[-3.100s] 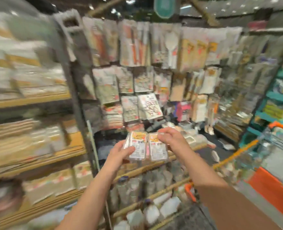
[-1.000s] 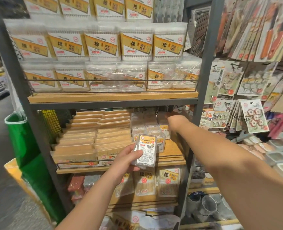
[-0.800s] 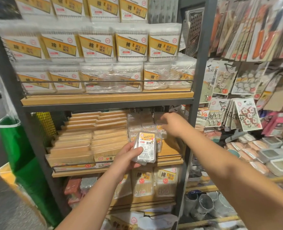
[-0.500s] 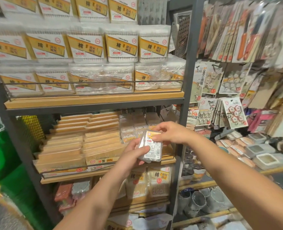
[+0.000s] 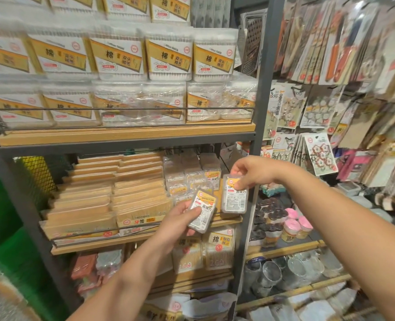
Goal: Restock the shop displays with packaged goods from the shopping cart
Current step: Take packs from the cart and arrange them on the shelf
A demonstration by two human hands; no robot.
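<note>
Now the right hand (image 5: 253,173) is pinching a packet (image 5: 234,196) just lifted off the left hand (image 5: 180,222), which is still gripping another packet (image 5: 202,212) near the middle shelf (image 5: 145,237), so shelving is continuing.

Small clear plastic pack with yellow label (image 5: 201,211): lower left hidden under left hand (image 5: 178,220). Hanging carded goods (image 5: 363,40): blurred, print illegible. Both forearms cut by bottom edge.
</note>
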